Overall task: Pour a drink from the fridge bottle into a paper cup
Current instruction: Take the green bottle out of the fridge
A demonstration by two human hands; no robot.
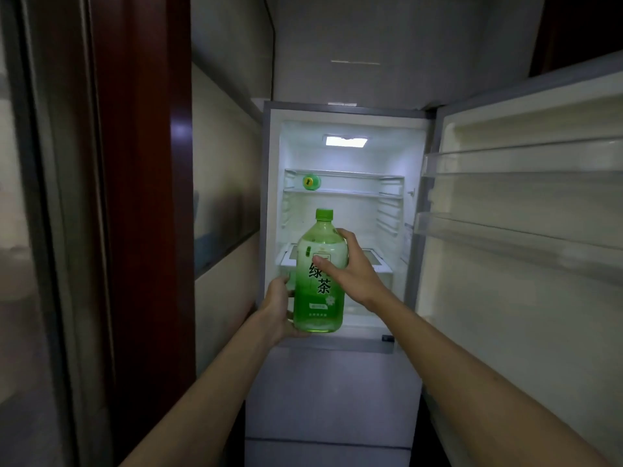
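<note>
A large green tea bottle (318, 291) with a green cap and Chinese characters on its label is held upright in front of the open fridge (344, 156). My left hand (278, 308) cups its lower left side and base. My right hand (350, 269) wraps the bottle's upper right side, thumb across the label. The cap is on. No paper cup is in view.
The fridge door (522, 230) stands open to the right, with clear door shelves. A second green-capped bottle (310, 182) lies on an upper shelf inside. A dark red door frame (145, 197) and a wall close in on the left. The closed lower drawers (332, 396) are below.
</note>
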